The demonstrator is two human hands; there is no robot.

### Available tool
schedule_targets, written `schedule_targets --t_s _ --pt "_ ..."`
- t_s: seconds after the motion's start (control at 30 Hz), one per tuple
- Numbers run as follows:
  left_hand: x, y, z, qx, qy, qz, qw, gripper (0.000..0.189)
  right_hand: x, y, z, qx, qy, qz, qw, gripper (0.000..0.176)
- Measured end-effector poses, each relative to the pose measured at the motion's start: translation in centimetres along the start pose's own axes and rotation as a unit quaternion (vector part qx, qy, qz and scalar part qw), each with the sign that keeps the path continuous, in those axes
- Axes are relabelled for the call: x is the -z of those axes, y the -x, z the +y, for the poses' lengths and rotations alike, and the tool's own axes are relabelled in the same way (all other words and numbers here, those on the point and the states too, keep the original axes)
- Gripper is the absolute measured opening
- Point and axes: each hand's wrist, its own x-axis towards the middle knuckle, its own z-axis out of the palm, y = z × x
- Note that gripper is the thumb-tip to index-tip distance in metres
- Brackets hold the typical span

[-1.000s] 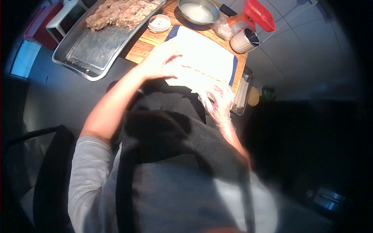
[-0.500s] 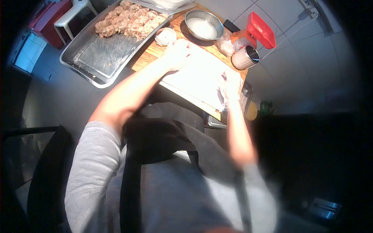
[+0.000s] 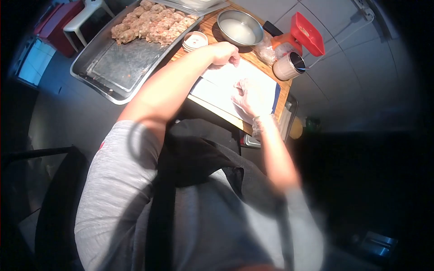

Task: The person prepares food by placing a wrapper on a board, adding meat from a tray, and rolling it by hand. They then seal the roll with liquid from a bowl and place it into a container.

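My left hand (image 3: pixel 224 54) is over the far part of a bright white board or sheet (image 3: pixel 216 86), its fingers bent downward and closed. Whatever may be between its fingertips is lost in the glare. Nearer to me, my right hand (image 3: pixel 252 98) wears a clear plastic glove. Its fingers are curled in towards the thumb above the white surface, and I cannot make out what they hold. A dark blue edge (image 3: pixel 276 98) shows along the right side of the white surface.
At the left, a metal tray (image 3: pixel 118 72) holds a heap of raw seasoned meat (image 3: pixel 151 25). Beyond my hands stand a metal bowl (image 3: pixel 239 28) of whitish liquid, stacked round lids (image 3: pixel 195 40), a ribbed cup (image 3: pixel 285 67) and a red-topped scale (image 3: pixel 307 34). A tiled wall is behind.
My right hand has moved left and inward from the board's right edge, uncovering the blue edge. My left hand has shifted right. The two hands are now closer together.
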Motion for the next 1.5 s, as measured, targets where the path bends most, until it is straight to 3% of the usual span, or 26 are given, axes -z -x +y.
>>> schedule_targets --t_s 0.2,0.37,0.57,0.67,0.77,0.87,0.93,0.97,1.03,1.13,1.23,1.37,1.47,1.5 --pt "-0.3 -0.5 0.1 0.053 0.019 -0.011 0.998 0.023 -1.3 -2.0 -2.6 -0.015 -0.015 -0.004 1.000 0.033" --pt "0.0 -0.7 0.0 0.021 -0.002 -0.011 1.000 0.026 -1.3 -2.8 -2.8 -0.018 -0.047 -0.048 0.998 0.028" --pt "-0.1 -0.5 0.0 -0.002 -0.002 0.009 1.000 0.030 -3.1 -2.9 -4.2 0.055 -0.026 0.017 0.998 0.028" --pt "0.0 -0.7 0.4 0.025 -0.013 -0.014 1.000 0.028 -3.2 -3.5 -5.1 0.038 -0.062 0.013 0.997 0.031" --pt "0.7 -1.5 1.5 0.042 -0.063 -0.058 0.995 0.026 -1.6 -3.2 -6.6 0.051 0.071 -0.019 0.996 0.036" --pt "0.3 -2.5 2.9 0.016 -0.100 -0.064 0.993 0.033 -0.8 -1.4 -2.1 0.061 -0.037 0.028 0.997 0.042" --pt "-1.0 -3.1 3.5 -0.028 -0.072 -0.024 0.997 0.039 3.4 -0.2 -0.2 -0.014 0.010 -0.087 0.996 0.047" --pt "-1.5 -3.3 3.7 -0.013 -0.069 -0.028 0.997 0.048 4.0 0.5 0.7 -0.042 0.007 -0.093 0.995 0.046" --pt "-1.0 -3.7 4.3 0.010 -0.087 -0.069 0.994 0.047 4.6 2.2 1.6 -0.103 -0.001 -0.106 0.989 0.044" --pt "-0.6 -4.2 4.8 0.046 -0.078 -0.101 0.991 0.048 4.2 3.1 2.2 -0.068 -0.030 -0.091 0.993 0.039" --pt "-1.1 -4.5 4.2 0.045 -0.069 -0.094 0.992 0.049 5.4 2.1 1.5 -0.080 -0.032 -0.140 0.986 0.034" --pt "-1.5 -4.5 3.6 0.033 -0.052 -0.070 0.996 0.051 2.5 1.7 1.1 -0.031 -0.034 -0.065 0.997 0.031" --pt "-1.1 -4.2 3.8 0.030 -0.055 -0.070 0.996 0.050 2.9 1.8 1.0 -0.059 -0.062 -0.088 0.992 0.030" --pt "-1.0 -4.2 4.1 0.030 -0.056 -0.073 0.995 0.050 2.8 1.8 1.0 -0.029 -0.069 -0.058 0.995 0.029"
